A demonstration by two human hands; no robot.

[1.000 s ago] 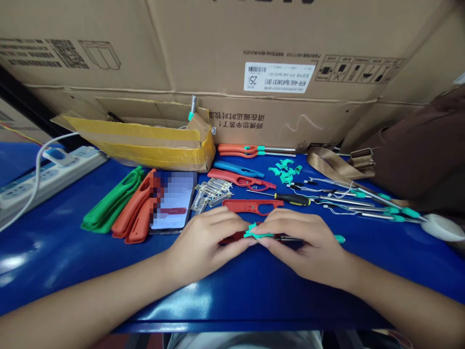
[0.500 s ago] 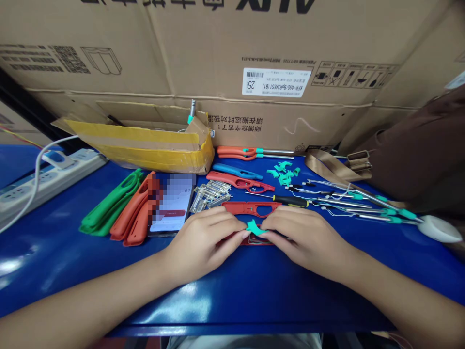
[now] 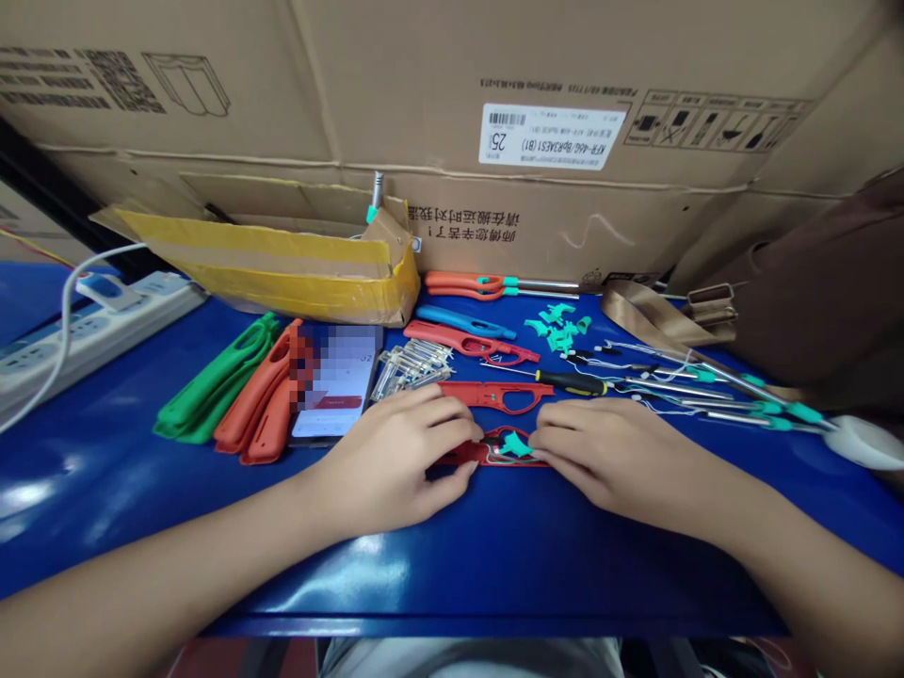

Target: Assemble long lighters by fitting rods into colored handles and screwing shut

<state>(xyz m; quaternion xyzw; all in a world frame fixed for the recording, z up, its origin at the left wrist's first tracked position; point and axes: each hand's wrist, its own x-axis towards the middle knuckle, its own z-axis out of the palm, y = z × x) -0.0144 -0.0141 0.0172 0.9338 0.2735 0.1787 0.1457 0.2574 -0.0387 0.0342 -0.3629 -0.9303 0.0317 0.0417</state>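
A red lighter half-shell (image 3: 462,455) lies open side up between my hands, with thin wires in it. Over its trigger opening is a small green trigger piece (image 3: 514,444), its right end pinched by my right hand (image 3: 611,457). My left hand (image 3: 406,454) rests around the shell's left part, thumb and fingers apart; whether they touch the shell I cannot tell. Just behind lies another red half-shell (image 3: 487,395). A black-and-yellow screwdriver (image 3: 569,381) and a pile of green triggers (image 3: 560,330) lie farther back.
Green handle shells (image 3: 216,381), orange-red shells (image 3: 261,400), a phone (image 3: 339,386) and a heap of clear lighter tanks (image 3: 413,365) are at left. Metal lighter tubes with wires (image 3: 678,388) lie at right. Behind stand a yellow-taped box (image 3: 282,278) and a large carton (image 3: 424,85).
The green trigger has moved from between both hands down to the red shell. My left hand has let go of it and moved slightly left, its fingers parting. The view has shifted slightly.
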